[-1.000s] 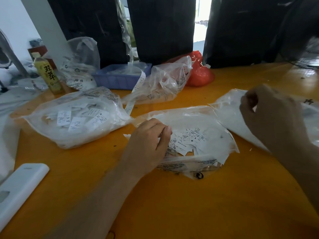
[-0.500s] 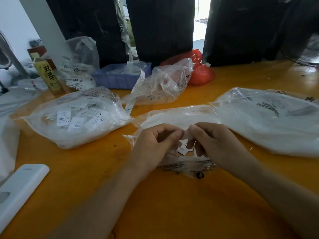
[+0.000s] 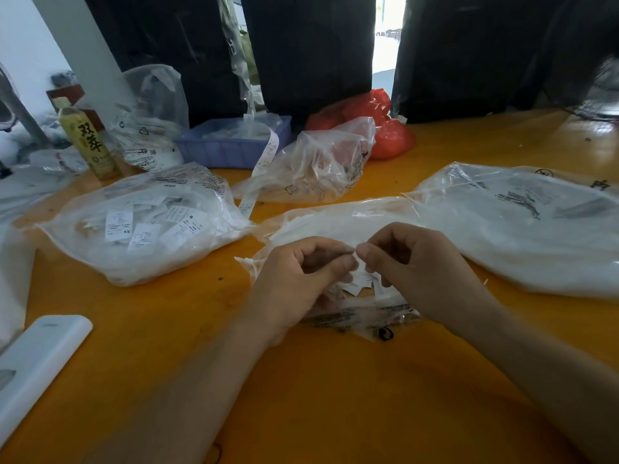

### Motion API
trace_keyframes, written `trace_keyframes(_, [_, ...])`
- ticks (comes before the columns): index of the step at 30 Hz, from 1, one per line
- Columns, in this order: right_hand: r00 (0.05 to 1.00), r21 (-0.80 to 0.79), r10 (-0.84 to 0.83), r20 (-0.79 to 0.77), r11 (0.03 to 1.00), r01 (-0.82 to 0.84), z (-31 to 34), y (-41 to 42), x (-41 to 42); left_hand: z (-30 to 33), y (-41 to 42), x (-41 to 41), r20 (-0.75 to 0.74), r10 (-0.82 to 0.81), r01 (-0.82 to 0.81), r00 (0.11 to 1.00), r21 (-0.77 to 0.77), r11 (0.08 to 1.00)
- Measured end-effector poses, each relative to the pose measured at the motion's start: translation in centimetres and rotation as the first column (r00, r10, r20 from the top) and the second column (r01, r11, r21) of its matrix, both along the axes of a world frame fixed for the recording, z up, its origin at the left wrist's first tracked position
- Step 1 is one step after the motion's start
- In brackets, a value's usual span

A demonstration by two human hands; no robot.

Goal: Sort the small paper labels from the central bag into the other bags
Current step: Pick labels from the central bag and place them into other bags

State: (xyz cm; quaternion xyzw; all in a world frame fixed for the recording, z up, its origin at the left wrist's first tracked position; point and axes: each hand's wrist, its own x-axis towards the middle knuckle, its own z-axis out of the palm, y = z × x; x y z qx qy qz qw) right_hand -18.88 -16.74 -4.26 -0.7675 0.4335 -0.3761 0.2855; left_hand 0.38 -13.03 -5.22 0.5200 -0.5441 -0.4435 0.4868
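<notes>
Labels [image 3: 360, 285] fill central bag [image 3: 335, 222]; left hand [image 3: 301, 279], right hand [image 3: 418, 272] pinch one together

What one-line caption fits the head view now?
Both hands, left hand and right hand, pinch a small paper label above the central bag on the orange table.

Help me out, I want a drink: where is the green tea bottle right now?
In the head view the green tea bottle stands upright at the far left of the orange table, left of the blue tray.
</notes>
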Motion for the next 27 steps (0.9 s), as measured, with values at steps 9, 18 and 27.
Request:
trace_keyframes(9, [0.926, -0.265, -0.157, -0.342, 0.962, 0.065, -1.2, -1.8, -0.8, -0.3, -0.9, 0.6, -0.509, 0.111, -0.073, 0.854, 0.095, 0.993])
trace_keyframes(18, [0.709, -0.374, -0.239, -0.664, 0.927, -0.038, -2.7, -2.0, 0.4, -0.4, -1.0, 0.4, -0.51, 0.092, -0.055, 0.855, 0.086, 0.995])
trace_keyframes(27, [0.805, -0.389, -0.247, -0.539, 0.921, 0.022, -2.1, -1.9, 0.0, -0.4, -1.0, 0.6, -0.52, 0.12, -0.069, 0.846, 0.117, 0.991])
